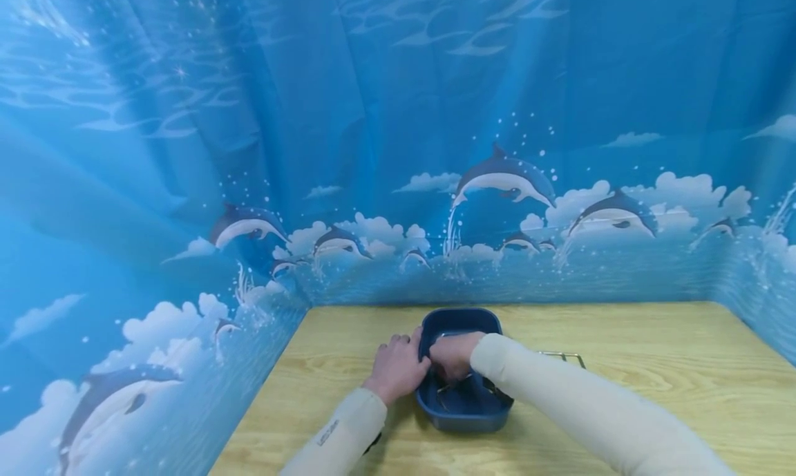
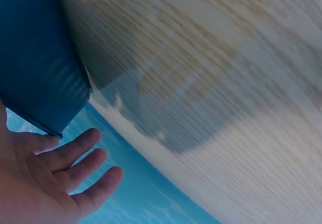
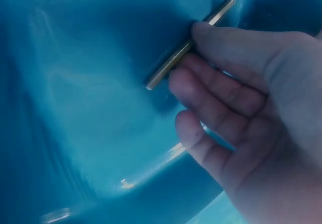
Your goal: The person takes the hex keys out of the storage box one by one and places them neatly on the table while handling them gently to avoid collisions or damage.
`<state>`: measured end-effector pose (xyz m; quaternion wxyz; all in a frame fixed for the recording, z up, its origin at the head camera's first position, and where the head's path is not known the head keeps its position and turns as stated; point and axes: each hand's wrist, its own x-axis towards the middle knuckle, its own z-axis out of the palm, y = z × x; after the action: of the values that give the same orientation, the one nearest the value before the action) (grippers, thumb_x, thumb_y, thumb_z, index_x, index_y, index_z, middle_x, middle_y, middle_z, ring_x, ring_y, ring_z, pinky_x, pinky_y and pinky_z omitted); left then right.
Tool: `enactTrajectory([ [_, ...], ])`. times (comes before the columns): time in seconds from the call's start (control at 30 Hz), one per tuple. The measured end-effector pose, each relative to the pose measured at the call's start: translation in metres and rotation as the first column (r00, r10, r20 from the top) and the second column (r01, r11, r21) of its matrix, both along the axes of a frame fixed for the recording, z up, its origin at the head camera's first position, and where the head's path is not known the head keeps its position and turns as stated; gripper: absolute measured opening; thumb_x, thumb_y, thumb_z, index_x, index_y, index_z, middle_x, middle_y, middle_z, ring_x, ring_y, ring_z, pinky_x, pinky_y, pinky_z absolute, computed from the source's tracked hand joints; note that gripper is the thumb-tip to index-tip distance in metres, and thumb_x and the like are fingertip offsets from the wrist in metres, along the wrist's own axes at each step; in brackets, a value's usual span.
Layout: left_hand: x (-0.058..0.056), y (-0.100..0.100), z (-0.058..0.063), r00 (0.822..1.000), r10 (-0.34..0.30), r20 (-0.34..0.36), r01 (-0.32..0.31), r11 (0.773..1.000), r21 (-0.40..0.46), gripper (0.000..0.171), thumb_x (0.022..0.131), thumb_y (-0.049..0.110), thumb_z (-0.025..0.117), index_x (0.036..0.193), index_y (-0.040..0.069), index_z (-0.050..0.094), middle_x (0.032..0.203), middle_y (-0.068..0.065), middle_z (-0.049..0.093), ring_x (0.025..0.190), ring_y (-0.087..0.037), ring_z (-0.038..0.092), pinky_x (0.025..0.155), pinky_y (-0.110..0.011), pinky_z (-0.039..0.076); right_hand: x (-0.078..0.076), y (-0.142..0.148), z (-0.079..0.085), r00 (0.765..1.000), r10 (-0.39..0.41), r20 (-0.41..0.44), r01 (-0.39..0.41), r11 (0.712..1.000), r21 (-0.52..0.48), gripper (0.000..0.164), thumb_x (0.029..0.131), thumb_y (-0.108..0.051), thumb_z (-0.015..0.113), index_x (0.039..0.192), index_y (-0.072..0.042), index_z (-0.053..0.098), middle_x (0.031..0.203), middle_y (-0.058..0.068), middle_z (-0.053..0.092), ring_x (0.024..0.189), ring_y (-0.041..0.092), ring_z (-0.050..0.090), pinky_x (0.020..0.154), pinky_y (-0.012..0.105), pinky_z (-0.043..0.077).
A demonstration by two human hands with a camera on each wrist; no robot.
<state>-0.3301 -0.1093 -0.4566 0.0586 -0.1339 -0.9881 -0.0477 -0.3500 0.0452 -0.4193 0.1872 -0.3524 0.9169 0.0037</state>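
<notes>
In the head view, a dark blue, rounded rectangular plastic bin stands on a pale, wood-grained tabletop; the left hand rests at its left rim, while the right hand reaches inside over the right wall. A thin, bent metal frame piece lies to the right, partly behind the cream sleeve, which could catch on it if the arm sweeps that way. Room for moving lies left of the bin and at the far right, up to the blue dolphin-print curtain behind the back edge. In the left wrist view, that hand's grip is loose, fingers extended and apart beside the rim; a sideways pull could make the bin slide. In the right wrist view, the grip is pinched on a slender, brass-coloured bent metal rod within the bin. Held near one end, it could swivel or slip, or knock the close walls when lifted; whether its tip touches the floor cannot be told.
</notes>
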Motion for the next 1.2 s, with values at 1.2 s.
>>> enactTrajectory([
  [1.2, 0.001, 0.001, 0.003, 1.000, 0.003, 0.020, -0.003, 1.000, -0.011, 0.063, 0.099, 0.044, 0.054, 0.153, 0.013, 0.043, 0.134, -0.015, 0.063, 0.126, -0.033, 0.055, 0.100, -0.055, 0.046, -0.031, 0.004, -0.025, 0.998, 0.001, -0.055, 0.001, 0.999, 0.037, 0.018, 0.081, -0.024, 0.081, 0.073, -0.022, 0.065, 0.065, -0.006, 0.062, 0.053, 0.011, 0.059, 0.053, 0.028, 0.049],
])
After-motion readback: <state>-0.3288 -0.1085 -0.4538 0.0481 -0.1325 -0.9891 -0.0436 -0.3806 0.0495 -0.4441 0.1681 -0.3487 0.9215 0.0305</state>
